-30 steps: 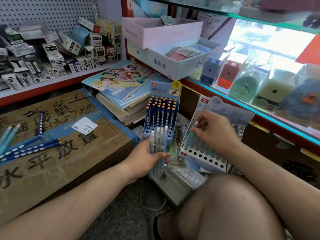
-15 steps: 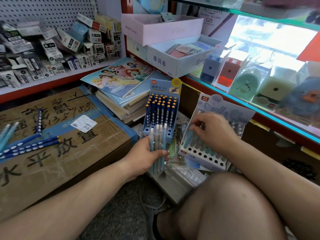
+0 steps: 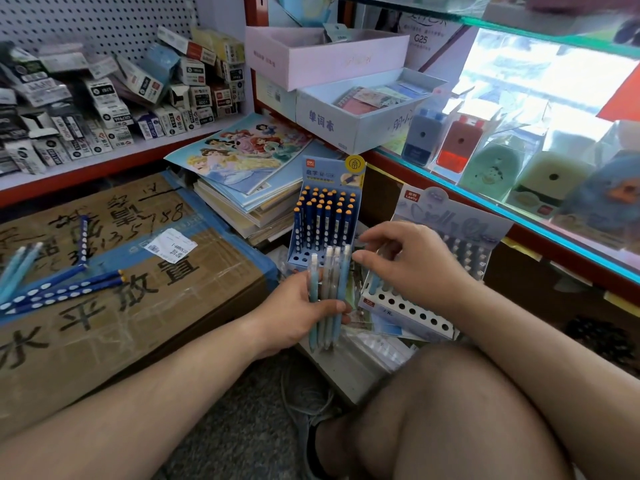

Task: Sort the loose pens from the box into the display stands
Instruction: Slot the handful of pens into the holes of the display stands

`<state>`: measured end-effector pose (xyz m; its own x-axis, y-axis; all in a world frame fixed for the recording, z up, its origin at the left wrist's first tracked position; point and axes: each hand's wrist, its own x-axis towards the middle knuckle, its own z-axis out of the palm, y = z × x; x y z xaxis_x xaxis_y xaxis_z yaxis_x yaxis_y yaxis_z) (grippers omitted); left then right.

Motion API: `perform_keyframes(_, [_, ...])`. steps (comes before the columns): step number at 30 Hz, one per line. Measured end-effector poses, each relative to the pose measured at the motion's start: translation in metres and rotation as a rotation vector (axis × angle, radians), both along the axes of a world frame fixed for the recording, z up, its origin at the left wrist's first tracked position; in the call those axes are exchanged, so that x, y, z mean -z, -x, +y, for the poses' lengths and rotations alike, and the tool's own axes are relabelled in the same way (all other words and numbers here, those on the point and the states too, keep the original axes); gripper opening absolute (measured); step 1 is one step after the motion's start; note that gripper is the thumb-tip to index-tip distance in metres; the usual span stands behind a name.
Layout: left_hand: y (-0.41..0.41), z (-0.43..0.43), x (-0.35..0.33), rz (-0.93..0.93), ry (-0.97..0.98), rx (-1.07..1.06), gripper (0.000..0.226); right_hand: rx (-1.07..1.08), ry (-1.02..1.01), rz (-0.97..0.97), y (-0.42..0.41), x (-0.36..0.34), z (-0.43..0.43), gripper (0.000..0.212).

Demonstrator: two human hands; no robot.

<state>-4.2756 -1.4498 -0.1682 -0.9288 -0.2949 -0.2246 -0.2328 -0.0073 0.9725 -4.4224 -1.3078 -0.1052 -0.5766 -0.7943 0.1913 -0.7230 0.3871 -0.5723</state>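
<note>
My left hand grips a bundle of several pale blue and grey pens, held upright in front of the stands. My right hand hovers just right of the pen tops, its fingers loosely curled and its fingertips near the rightmost pen; nothing is held in it. Behind it leans a pale lilac display stand with a white perforated base and a few pens in its back rows. A blue display stand full of dark blue orange-capped pens stands just behind the bundle.
A taped cardboard box at left carries loose dark blue pens and light blue pens. Stacked books sit behind the stands. A glass counter runs along the right. My bare knee fills the lower foreground.
My right hand has lifted off the lilac stand and moved left toward the tops of the pens in my left hand. The left hand has held the bundle nearly still.
</note>
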Motion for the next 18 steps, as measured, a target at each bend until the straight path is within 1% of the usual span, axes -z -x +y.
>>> perform_keyframes(2, [0.0, 0.003, -0.002, 0.01, 0.024, 0.033, 0.026, -0.041, -0.019, -0.073, -0.005, -0.002, -0.003, 0.026])
perform_keyframes(5, [0.002, 0.005, -0.002, 0.017, 0.086, 0.068, 0.028, -0.068, -0.025, -0.173, -0.006, -0.002, -0.002, 0.013])
perform_keyframes(8, [0.003, 0.004, 0.001, 0.009, 0.12, 0.028, 0.028, -0.022, 0.029, -0.276, -0.002, -0.003, 0.006, 0.006])
perform_keyframes(10, [0.005, 0.0, 0.005, -0.014, 0.141, -0.051, 0.028, 0.098, 0.105, -0.244, 0.007, -0.001, 0.016, 0.007])
perform_keyframes(13, [0.005, -0.006, 0.012, -0.037, 0.117, -0.123, 0.026, 0.255, 0.144, -0.115, 0.021, 0.004, 0.031, 0.008])
perform_keyframes(15, [0.004, -0.007, 0.014, -0.047, 0.1, -0.13, 0.025, 0.294, 0.122, -0.103, 0.025, 0.007, 0.037, 0.01])
perform_keyframes(18, [0.004, -0.006, 0.017, -0.048, 0.092, -0.134, 0.025, 0.284, 0.068, -0.085, 0.029, 0.011, 0.038, 0.012])
